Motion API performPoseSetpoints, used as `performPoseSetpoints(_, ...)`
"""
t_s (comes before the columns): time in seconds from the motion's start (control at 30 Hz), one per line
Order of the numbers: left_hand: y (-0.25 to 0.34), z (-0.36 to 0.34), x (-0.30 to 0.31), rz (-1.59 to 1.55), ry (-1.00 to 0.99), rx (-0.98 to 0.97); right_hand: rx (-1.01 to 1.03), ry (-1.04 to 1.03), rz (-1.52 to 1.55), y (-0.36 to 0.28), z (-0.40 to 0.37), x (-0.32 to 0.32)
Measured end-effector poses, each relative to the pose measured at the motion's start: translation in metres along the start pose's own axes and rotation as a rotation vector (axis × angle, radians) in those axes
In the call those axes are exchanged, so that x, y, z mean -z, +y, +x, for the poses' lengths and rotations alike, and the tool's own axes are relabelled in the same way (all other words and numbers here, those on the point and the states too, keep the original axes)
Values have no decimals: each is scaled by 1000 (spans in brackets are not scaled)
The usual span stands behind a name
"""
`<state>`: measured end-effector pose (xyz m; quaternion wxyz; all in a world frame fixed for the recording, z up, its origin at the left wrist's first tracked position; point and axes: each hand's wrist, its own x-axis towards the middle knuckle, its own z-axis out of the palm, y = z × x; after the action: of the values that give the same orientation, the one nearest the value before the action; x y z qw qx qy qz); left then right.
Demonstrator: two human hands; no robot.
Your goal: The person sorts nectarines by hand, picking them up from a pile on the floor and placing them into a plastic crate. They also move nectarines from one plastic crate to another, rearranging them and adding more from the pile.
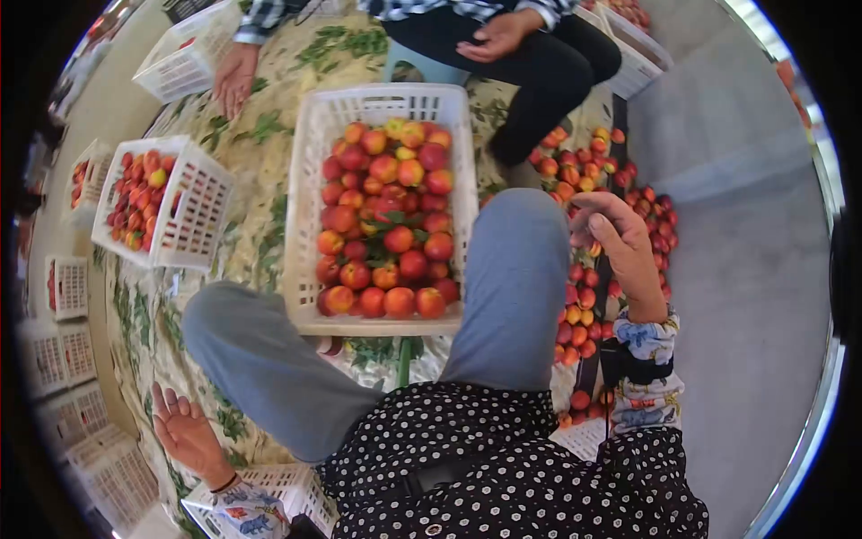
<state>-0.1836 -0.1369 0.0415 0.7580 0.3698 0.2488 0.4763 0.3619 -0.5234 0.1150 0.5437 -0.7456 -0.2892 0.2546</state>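
Note:
My left hand (190, 438) is open, palm up with fingers spread and nothing in it, above the rim of a white plastic crate (269, 481) beside my left thigh. My right hand (620, 241) is beyond my right knee, its fingers loosely curved and the thumb apart, with no fruit visible in its grasp. Below and around it lie loose red and yellow nectarines (582, 298). In front of my knees stands a large white crate (382, 329) with many nectarines (399, 303) and a few green leaves among them.
Opposite me sits a person on a blue stool (426, 61), both hands empty. Another white crate of nectarines (144, 202) stands at the left, with stacked crates (112, 476) along that side. Leaves (263, 128) litter the ground sheet. Grey floor (736, 296) extends on the right.

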Motion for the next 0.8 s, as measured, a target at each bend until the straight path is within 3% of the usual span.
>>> performPoseSetpoints(0.1, -29, 40, -110, 94, -304, 105, -118, 229, 101, 59, -42, 47)
performPoseSetpoints(0.2, -86, 50, -202, 209, -488, 200, -308, 453, 76, 155, -103, 84)
performPoseSetpoints(0.27, -133, 46, -242, 229, -467, 304, -445, 546, 5, 233, -153, 94)
performPoseSetpoints(0.33, -182, 42, -255, 406, -397, 502, -576, 623, -27, 289, -199, 83)
performPoseSetpoints(0.4, -215, 33, -274, 378, -436, 618, -684, 621, 23, 315, -232, 61)
performPoseSetpoints(0.47, -237, 22, -288, 406, -466, 666, -841, 512, -137, 359, -263, 39)
performPoseSetpoints(0.67, -273, 20, -278, 545, -474, 718, -834, 494, -131, 408, -280, -4)
performPoseSetpoints(0.73, -276, 16, -277, 569, -474, 722, -651, 509, -286, 412, -266, -7)
performPoseSetpoints(0.8, -278, 11, -280, 595, -457, 725, -669, 508, -233, 411, -247, -14)
